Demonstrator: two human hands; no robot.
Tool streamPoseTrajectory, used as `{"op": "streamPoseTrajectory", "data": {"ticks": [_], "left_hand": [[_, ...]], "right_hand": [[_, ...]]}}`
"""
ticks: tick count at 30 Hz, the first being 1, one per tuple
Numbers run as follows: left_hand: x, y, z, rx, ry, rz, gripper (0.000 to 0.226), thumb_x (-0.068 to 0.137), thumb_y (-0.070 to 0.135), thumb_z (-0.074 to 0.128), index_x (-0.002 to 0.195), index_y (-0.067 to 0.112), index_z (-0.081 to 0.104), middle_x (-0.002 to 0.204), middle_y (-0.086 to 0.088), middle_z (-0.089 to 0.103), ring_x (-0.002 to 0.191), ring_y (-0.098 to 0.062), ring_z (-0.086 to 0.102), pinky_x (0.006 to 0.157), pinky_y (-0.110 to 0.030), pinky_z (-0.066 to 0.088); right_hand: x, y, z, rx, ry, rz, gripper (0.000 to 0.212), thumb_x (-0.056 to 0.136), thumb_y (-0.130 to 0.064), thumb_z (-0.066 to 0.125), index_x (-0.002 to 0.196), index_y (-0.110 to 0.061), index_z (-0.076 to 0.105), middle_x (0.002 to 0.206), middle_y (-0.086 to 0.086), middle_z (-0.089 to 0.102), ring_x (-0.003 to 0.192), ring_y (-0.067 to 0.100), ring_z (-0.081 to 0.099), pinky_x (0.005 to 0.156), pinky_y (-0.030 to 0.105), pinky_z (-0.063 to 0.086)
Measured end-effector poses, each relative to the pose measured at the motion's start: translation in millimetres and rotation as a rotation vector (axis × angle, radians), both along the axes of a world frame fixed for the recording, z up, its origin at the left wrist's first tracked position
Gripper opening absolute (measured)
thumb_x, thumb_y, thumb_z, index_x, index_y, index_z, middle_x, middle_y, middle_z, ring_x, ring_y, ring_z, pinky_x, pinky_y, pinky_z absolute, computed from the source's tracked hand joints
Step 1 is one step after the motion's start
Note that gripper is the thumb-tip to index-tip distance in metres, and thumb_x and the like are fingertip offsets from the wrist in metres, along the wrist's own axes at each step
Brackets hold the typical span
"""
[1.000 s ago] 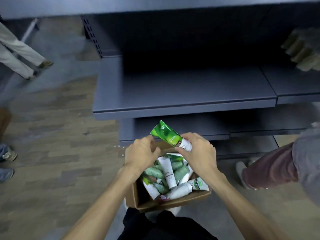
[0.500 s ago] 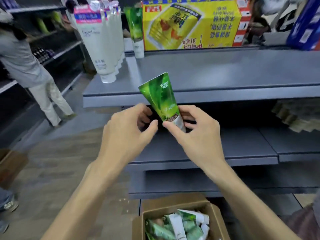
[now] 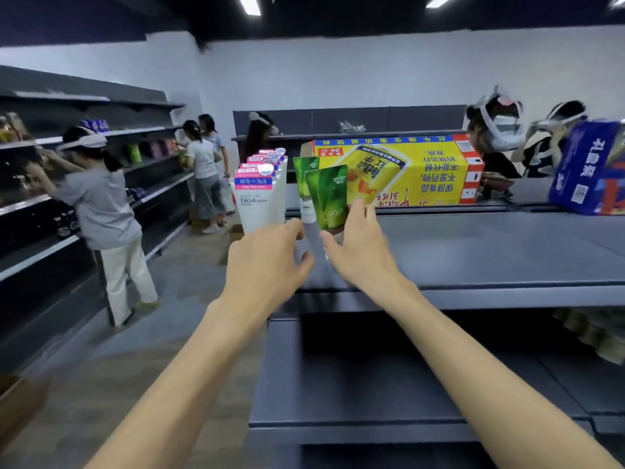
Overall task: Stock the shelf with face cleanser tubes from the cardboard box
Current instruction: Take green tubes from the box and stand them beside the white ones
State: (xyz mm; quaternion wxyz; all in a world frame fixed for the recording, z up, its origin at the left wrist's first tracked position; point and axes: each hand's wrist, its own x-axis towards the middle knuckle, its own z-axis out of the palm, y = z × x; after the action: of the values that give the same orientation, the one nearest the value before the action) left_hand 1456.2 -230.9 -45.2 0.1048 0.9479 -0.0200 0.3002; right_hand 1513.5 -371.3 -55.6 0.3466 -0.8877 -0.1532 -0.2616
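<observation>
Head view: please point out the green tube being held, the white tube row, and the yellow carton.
Green held tube [image 3: 327, 198], head view, printed body.
White tube row [image 3: 254, 206], head view, front tube's label.
Yellow carton [image 3: 436, 170], head view, front face.

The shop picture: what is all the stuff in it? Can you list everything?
Green plastic cleanser tube: one, held upright over the top shelf.
Second green tube: one, standing just behind it.
White tubes with pink and blue labels: a row, count unclear, left end of the shelf.
Grey metal shelf: several tiers.
Yellow printed carton: one, back of the shelf.
Blue box: one, far right.
Other people: several, along the aisles.
Right hand: pinches the green tube.
Left hand: beside it, open.
</observation>
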Motion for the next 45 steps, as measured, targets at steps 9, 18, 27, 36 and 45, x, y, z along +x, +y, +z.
{"op": "streamPoseTrajectory", "data": {"ticks": [9,18,27,36,45], "left_hand": [[25.5,16.9,-14.6,0.027,-0.021,-0.008,0.024,0.085,0.039,0.057,0.103,0.024,0.054,0.091,0.003,0.067,0.089,-0.03,0.065,0.069,-0.037,0.049],[33.1,19.1,-22.8,-0.003,-0.041,-0.018,0.022,0.086,0.036,0.055,0.103,0.023,0.055,0.097,0.004,0.066,0.09,-0.029,0.062,0.069,-0.036,0.048],[36.2,21.9,-24.6,-0.046,-0.031,-0.014,0.021,0.087,0.038,0.054,0.102,0.023,0.053,0.097,0.005,0.064,0.093,-0.026,0.06,0.072,-0.039,0.051],[36.2,27.6,-28.6,-0.098,-0.056,-0.008,0.019,0.087,0.04,0.055,0.102,0.028,0.055,0.098,0.009,0.063,0.09,-0.021,0.061,0.068,-0.033,0.049],[33.4,34.9,-25.3,-0.135,-0.057,0.013,0.019,0.088,0.04,0.056,0.104,0.031,0.055,0.097,0.01,0.063,0.091,-0.018,0.063,0.068,-0.032,0.047]], "right_hand": [[37.1,30.9,-15.4,0.058,0.146,-0.012,0.045,0.096,-0.028,0.061,0.123,-0.002,0.037,0.117,0.015,0.044,0.104,0.042,0.053,0.075,0.038,0.036],[73.8,51.6,-12.4,0.051,0.168,-0.008,0.042,0.097,-0.026,0.06,0.121,0.0,0.038,0.128,0.018,0.043,0.114,0.043,0.05,0.08,0.04,0.038],[110.7,63.4,-2.5,0.058,0.203,0.007,0.052,0.097,-0.023,0.061,0.132,0.004,0.034,0.138,0.023,0.04,0.125,0.039,0.044,0.097,0.044,0.04],[135.8,72.4,-4.4,0.112,0.22,-0.045,0.051,0.096,-0.022,0.062,0.131,0.005,0.035,0.138,0.023,0.04,0.123,0.042,0.047,0.099,0.047,0.043],[151.3,76.0,-5.0,0.148,0.211,-0.064,0.053,0.095,-0.022,0.065,0.132,0.003,0.035,0.138,0.021,0.04,0.121,0.04,0.05,0.095,0.045,0.044]]}}
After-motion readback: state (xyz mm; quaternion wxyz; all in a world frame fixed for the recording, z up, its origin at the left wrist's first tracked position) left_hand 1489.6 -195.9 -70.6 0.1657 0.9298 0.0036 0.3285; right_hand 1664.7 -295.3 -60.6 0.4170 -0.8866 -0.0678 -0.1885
